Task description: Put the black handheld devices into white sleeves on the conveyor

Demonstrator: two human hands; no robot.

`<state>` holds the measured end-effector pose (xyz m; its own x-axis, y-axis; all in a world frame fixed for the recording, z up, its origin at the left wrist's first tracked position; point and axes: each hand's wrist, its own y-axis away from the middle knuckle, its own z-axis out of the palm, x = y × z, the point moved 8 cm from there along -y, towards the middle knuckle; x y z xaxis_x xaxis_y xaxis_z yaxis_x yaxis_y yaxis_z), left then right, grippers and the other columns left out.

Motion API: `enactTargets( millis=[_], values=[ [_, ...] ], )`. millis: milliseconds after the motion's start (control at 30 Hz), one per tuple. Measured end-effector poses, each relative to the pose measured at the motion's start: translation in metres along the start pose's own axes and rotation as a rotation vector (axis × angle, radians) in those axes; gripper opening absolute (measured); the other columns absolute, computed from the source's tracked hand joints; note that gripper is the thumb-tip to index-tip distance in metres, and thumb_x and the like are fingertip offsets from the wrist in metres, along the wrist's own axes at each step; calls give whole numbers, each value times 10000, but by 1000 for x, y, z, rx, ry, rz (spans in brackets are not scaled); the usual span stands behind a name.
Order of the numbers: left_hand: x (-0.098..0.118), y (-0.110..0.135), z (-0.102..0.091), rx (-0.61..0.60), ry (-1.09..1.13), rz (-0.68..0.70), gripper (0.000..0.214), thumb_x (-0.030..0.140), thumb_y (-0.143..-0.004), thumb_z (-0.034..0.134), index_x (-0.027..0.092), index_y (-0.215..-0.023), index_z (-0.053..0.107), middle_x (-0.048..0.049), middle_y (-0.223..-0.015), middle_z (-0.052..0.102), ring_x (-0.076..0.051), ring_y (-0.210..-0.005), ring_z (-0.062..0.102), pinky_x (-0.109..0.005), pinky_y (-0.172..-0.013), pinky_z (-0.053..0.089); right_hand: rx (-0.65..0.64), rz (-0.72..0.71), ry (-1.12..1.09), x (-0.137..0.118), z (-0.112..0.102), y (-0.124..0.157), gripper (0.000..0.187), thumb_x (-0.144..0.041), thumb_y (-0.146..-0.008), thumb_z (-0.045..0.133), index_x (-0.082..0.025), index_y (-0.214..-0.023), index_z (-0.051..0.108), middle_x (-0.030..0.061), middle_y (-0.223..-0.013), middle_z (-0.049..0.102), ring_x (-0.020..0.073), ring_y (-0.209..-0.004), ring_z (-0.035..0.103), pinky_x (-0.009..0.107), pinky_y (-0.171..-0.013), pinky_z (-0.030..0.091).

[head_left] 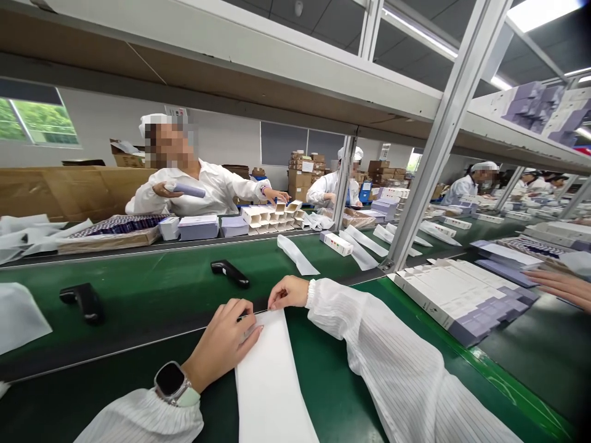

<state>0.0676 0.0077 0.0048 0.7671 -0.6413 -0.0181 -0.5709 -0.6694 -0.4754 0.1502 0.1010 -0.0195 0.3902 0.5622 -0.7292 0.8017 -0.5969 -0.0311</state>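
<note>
A long white sheet (272,387) of thin, soft-looking material lies on the green surface in front of me, running toward the bottom edge of the view. My left hand (224,341), with a watch on its wrist, is closed at the sheet's upper left corner, thumb resting along it. Something thin and partly see-through shows between thumb and fingers; I cannot make out whether it is the sheet's corner. My right hand (289,291) pinches the sheet's far edge at the upper right corner. Beyond my hands lies a black curved handheld device (229,273).
Another black device (84,303) lies farther left. Flattened white-and-purple cartons (462,295) are stacked right, near another person's hand (561,288). A metal post (429,166) and overhead shelf (258,67) frame the bench. Across it, a co-worker (203,184) handles open boxes (272,216).
</note>
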Motion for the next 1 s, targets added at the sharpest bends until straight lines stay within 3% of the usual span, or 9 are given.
enactTargets(
  millis=[167, 333, 433, 533, 600, 700, 800, 900, 1000],
  values=[
    [21, 4, -10, 76, -11, 145, 165, 204, -797, 406, 184, -749, 563, -52, -983, 530, -221, -930, 428, -342, -725, 359, 7, 28, 47, 5, 4, -4, 176, -233, -652, 586, -127, -776, 654, 19, -685, 629, 91, -602, 543, 185, -574, 411],
    [40, 9, -14, 58, 44, 278, 161, 135, -793, 417, 193, -825, 563, 0, -961, 587, -212, -943, 430, -344, -779, 335, -187, 61, -119, 7, 23, -12, 183, -215, -633, 602, -99, -772, 634, 20, -632, 594, 89, -568, 523, 194, -544, 416],
    [40, 8, -12, -11, 122, 264, 172, 130, -800, 396, 190, -813, 557, 0, -860, 596, -199, -912, 437, -336, -776, 334, -19, 111, -158, 15, 6, -27, 186, -243, -651, 588, -121, -788, 615, 14, -635, 583, 90, -557, 517, 205, -535, 417],
    [33, 6, -6, -83, 201, 190, 187, 145, -811, 368, 187, -763, 544, -9, -769, 572, -185, -846, 442, -328, -735, 342, 426, 219, 15, 29, -35, -42, 240, -329, -701, 532, -161, -864, 586, 17, -679, 585, 114, -605, 530, 249, -600, 426],
    [25, 5, 0, -131, 258, 123, 175, 177, -815, 370, 197, -768, 538, -11, -767, 558, -183, -838, 436, -324, -722, 347, 569, 271, 125, 35, -48, -56, 349, -428, -703, 506, -177, -939, 559, 41, -753, 590, 158, -688, 546, 302, -650, 428],
    [9, 3, 9, -163, 376, -19, 143, 251, -815, 391, 214, -786, 526, -15, -810, 550, -185, -866, 424, -315, -739, 363, 554, 289, 101, 46, -43, -84, 557, -503, -584, 601, -198, -1043, 517, 84, -916, 577, 249, -872, 528, 395, -755, 402],
    [-11, 3, 17, -164, 515, -201, 161, 312, -820, 386, 219, -777, 510, -20, -825, 540, -179, -878, 425, -294, -749, 383, 542, 294, -69, 59, -36, -102, 589, -298, -501, 716, -222, -1052, 521, 78, -965, 576, 289, -1018, 465, 436, -873, 328],
    [-24, 4, 21, -166, 602, -332, 185, 363, -812, 391, 234, -782, 520, -17, -847, 535, -177, -880, 436, -289, -759, 389, 574, 282, -192, 61, -42, -100, 545, -192, -632, 617, -215, -1145, 431, 68, -973, 578, 234, -1003, 501, 401, -858, 374],
    [-32, 5, 23, -179, 655, -407, 203, 397, -801, 396, 249, -780, 534, -11, -870, 524, -179, -900, 438, -294, -783, 381, 608, 164, -480, 43, -56, -83, 590, -189, -751, 480, -224, -1262, 187, 59, -1003, 560, 172, -897, 571, 357, -741, 467]
  ],
)
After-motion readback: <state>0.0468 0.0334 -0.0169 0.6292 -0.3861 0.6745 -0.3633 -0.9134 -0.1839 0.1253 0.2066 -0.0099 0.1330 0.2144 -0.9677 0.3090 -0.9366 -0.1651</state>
